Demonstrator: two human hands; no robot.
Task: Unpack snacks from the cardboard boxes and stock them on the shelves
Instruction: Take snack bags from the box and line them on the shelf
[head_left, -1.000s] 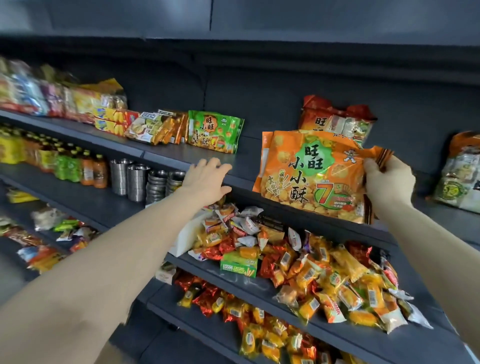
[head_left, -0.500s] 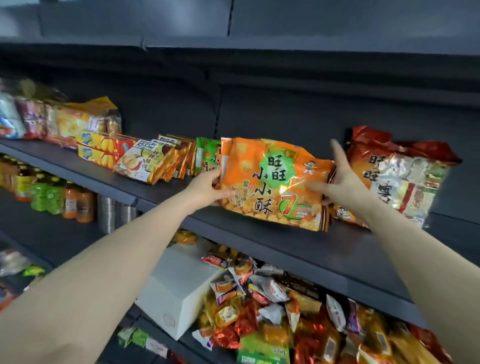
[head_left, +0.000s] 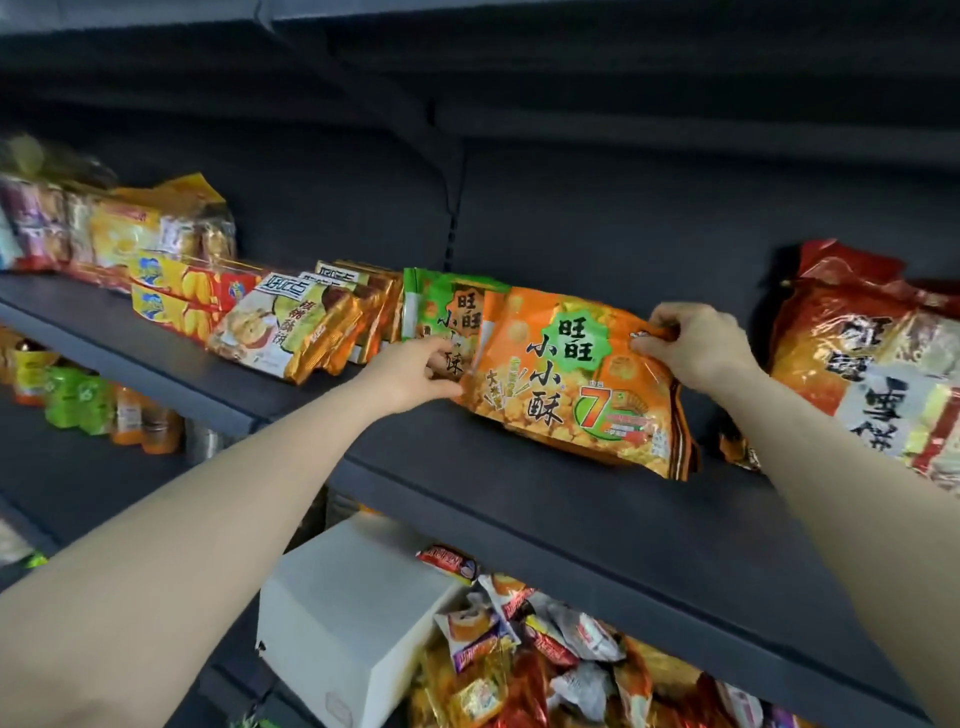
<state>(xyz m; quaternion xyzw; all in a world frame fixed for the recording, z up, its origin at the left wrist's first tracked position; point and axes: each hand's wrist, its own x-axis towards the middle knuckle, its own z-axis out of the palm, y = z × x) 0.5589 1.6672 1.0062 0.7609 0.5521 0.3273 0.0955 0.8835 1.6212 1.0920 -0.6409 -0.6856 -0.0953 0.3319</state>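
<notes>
An orange snack bag (head_left: 566, 384) with green and black lettering leans on the dark upper shelf (head_left: 519, 499), overlapping a green bag (head_left: 441, 306) of the same brand behind it. My left hand (head_left: 410, 371) grips the orange bag's lower left edge. Its top right corner is pinched by my right hand (head_left: 691, 348). The bag's bottom rests on the shelf board.
A large red and orange rice cracker bag (head_left: 872, 358) stands to the right. Biscuit packs (head_left: 296, 327) and yellow boxes (head_left: 182, 296) fill the shelf's left. Below are a white box (head_left: 353, 618), loose wrapped snacks (head_left: 530, 660) and drink bottles (head_left: 78, 400).
The orange bag has gone from mid-air onto the upper shelf, against the green bag. My left hand left the shelf edge and took the bag's left side; my right now pinches its top corner.
</notes>
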